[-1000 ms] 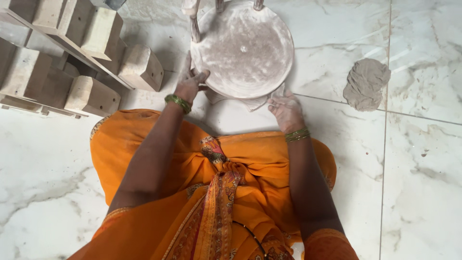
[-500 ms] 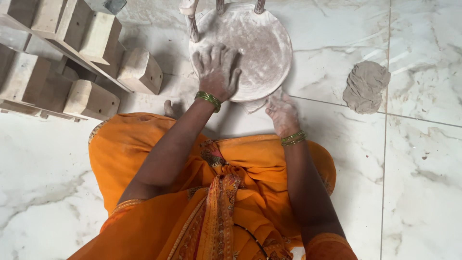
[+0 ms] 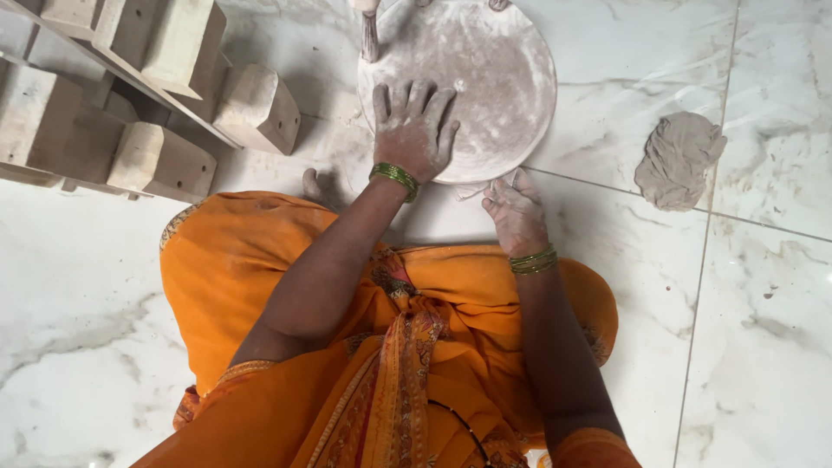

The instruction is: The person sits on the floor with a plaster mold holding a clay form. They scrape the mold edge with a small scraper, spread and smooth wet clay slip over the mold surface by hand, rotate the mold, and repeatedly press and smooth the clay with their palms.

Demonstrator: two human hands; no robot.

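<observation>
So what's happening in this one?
A person in orange cloth sits on a white marble floor. The left hand lies flat, fingers spread, on a dusty round board. The right hand rests at the board's near edge, touching a pale scrap there. A grey clay lump lies apart to the right; wooden blocks sit on the left.

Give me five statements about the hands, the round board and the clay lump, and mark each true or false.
1. The left hand lies flat, fingers spread, on the round board. True.
2. The right hand rests on the clay lump. False: it is at the board's near edge, and the lump lies apart on the marble floor.
3. Both wrists carry green bangles. True.
4. The wooden blocks sit to the right of the board. False: they are on the left.
5. The board is dusted with pale powder. True.
</observation>
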